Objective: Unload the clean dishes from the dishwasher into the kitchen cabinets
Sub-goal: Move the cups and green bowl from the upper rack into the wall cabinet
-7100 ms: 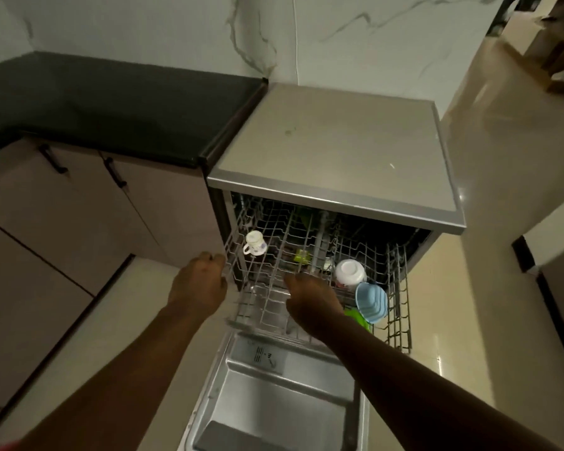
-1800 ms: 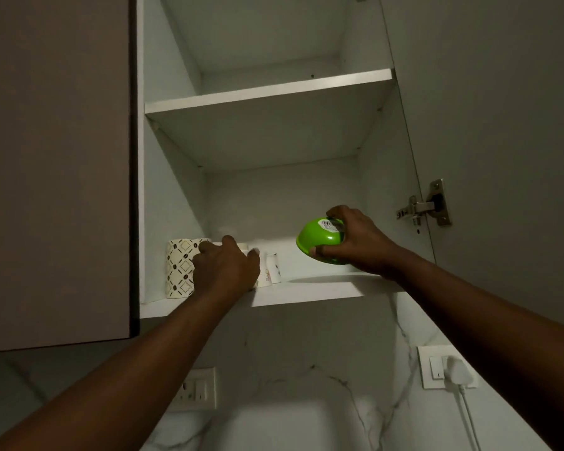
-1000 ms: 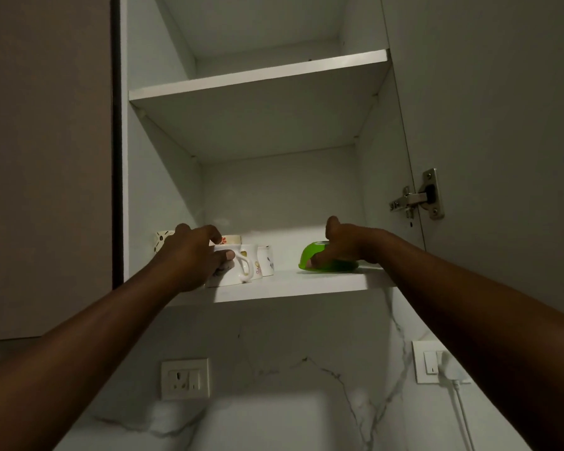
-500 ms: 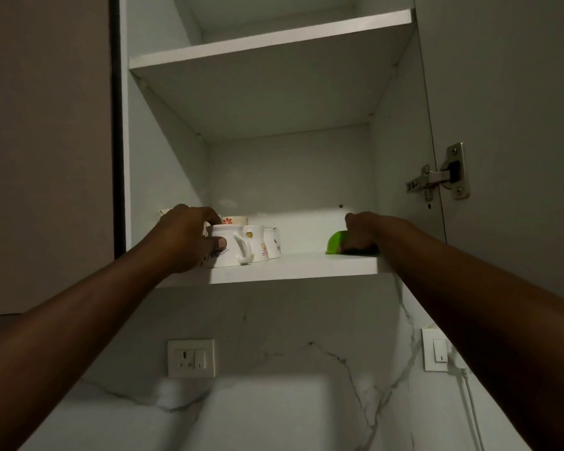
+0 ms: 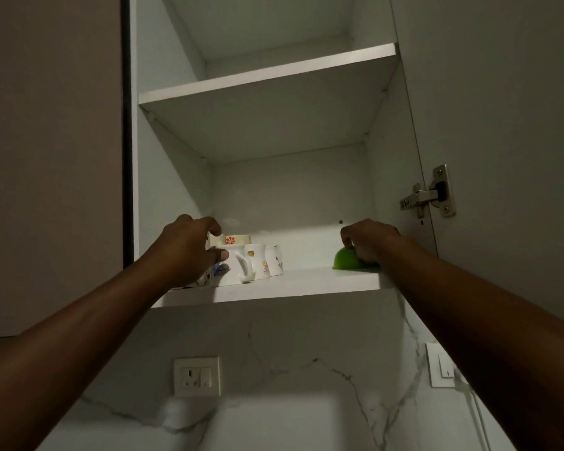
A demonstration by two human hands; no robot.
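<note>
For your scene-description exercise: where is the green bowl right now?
In the head view, the green bowl sits upside down at the right end of the cabinet's lower shelf, under the right hand, apart from the mugs.

text: none legible | mugs [image 5: 261, 262]: printed motifs only, unreadable

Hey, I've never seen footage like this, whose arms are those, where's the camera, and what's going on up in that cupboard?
There is no machine here: a person wears a camera on the head, so you look up along their own two arms. The open cabinet has a lower shelf with several white mugs on its left side. The left hand is wrapped round the nearest white mug, thumb against its side. The right hand rests curled on an upside-down green bowl that sits on the shelf's right side. Below are a marble wall and a wall socket.
</note>
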